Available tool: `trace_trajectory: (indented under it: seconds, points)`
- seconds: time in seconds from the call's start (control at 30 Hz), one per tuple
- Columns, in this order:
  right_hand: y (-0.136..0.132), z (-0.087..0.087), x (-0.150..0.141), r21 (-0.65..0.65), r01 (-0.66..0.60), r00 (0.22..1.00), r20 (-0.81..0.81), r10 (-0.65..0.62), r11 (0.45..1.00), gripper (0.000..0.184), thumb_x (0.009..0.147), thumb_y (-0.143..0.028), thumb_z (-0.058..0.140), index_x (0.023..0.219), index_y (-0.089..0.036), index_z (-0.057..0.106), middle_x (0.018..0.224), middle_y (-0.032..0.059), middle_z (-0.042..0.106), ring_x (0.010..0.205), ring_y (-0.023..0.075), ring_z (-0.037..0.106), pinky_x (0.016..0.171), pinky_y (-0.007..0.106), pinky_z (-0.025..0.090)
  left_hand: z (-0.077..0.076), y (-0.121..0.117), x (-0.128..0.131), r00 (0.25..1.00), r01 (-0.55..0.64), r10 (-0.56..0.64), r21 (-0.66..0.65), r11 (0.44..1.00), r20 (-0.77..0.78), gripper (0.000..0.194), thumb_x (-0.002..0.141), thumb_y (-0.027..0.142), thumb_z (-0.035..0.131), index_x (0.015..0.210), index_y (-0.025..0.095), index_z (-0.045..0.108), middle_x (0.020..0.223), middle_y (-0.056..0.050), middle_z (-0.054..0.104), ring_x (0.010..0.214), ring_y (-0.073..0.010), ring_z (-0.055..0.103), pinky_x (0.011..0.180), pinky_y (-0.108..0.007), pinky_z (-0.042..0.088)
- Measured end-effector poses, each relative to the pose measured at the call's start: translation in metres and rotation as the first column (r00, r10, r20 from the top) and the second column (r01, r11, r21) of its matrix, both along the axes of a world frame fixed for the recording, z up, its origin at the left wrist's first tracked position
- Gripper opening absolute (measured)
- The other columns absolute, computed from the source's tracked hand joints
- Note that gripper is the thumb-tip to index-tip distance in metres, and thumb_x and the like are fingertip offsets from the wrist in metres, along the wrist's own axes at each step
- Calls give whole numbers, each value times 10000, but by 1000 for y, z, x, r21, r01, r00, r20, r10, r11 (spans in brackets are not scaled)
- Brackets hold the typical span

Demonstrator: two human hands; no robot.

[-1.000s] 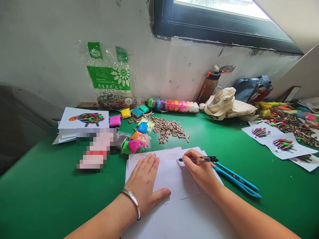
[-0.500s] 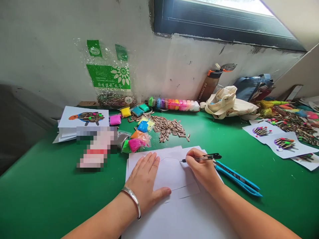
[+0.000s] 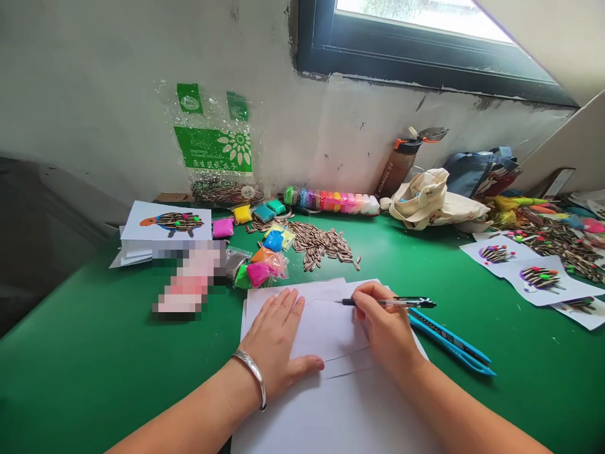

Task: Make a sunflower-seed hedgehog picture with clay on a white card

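Note:
My left hand (image 3: 276,340) lies flat on the white paper (image 3: 326,328), its fingers stretched out and the thumb pointing right. A silver bangle (image 3: 253,375) circles that wrist. In my right hand (image 3: 385,321) a black pen (image 3: 409,302) is pinched, held nearly level with its tip pointing left at the sheet. From the pen tip a thin curved line runs left toward my left fingers. More sheets lie beneath this one. Close by the right hand, a blue pen-shaped tool (image 3: 454,343) rests on the green table (image 3: 472,410).
Sunflower seeds (image 3: 324,243) lie in a heap beyond the paper, beside several bagged clay packets (image 3: 262,273). A turtle picture (image 3: 174,221) tops a stack at left. At the back stand a seed bag (image 3: 220,157), a bottle (image 3: 399,165) and a cloth bag (image 3: 425,198). Hedgehog pictures (image 3: 539,277) lie right.
The pen has swung to a flatter angle, and its tip sits slightly further left and higher. My left hand has stayed in place on the paper. The camera view has shifted slightly.

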State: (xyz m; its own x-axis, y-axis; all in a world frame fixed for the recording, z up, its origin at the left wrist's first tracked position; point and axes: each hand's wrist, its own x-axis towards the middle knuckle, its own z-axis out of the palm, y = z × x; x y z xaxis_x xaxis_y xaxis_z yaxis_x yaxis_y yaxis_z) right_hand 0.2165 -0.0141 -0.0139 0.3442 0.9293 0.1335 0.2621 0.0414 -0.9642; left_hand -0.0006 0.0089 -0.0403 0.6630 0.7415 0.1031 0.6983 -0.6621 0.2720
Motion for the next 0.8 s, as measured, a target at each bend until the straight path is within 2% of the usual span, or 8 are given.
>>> trace_trajectory:
  seconds: [0.13,0.23,0.37,0.5,0.63,0.8]
  points:
    - [-11,8,-20,-93,-272,960,37,276,958,121,784,-236,541,678,-189,578,585,-20,544,561,121,476,528,233,380,0,3,-8,999,5,-5,-4,1000,37,898,782,712,466,1434,117,301,1494,-175,284,1379,-340,228,1106,-499,271]
    - [-12,8,-27,-131,-356,924,101,370,925,72,756,-218,559,729,-191,621,661,4,625,610,140,536,570,249,419,3,5,-15,1000,-8,9,-19,1000,24,865,784,675,509,1420,116,334,1490,-168,299,1381,-334,225,1101,-487,293]
    - [-6,11,-33,-200,-361,911,134,390,911,102,732,-214,569,780,-208,660,755,21,692,687,172,606,625,276,464,4,8,-18,1000,8,-7,-29,1000,18,798,782,595,580,1400,135,374,1485,-155,315,1373,-328,250,1103,-495,292]
    - [-1,11,-41,-196,-394,877,213,431,898,130,710,-194,573,781,-226,677,787,18,715,732,188,634,690,303,476,5,9,-16,999,17,-16,-44,999,42,794,752,572,630,1385,150,401,1467,-158,350,1365,-332,271,1100,-508,297]
    - [-2,4,-41,-132,-336,873,327,361,933,98,724,-202,558,723,-216,655,707,17,696,672,181,614,633,293,456,6,9,-15,999,16,-15,-41,999,45,805,747,594,622,1374,134,416,1460,-167,359,1362,-335,276,1100,-507,300]
    - [-1,3,-39,-93,-363,871,320,373,927,100,727,-175,545,685,-198,633,655,12,677,614,155,599,594,261,446,9,9,-14,1000,15,-15,-50,999,3,828,749,600,616,1372,93,412,1460,-187,349,1364,-335,271,1104,-507,291]
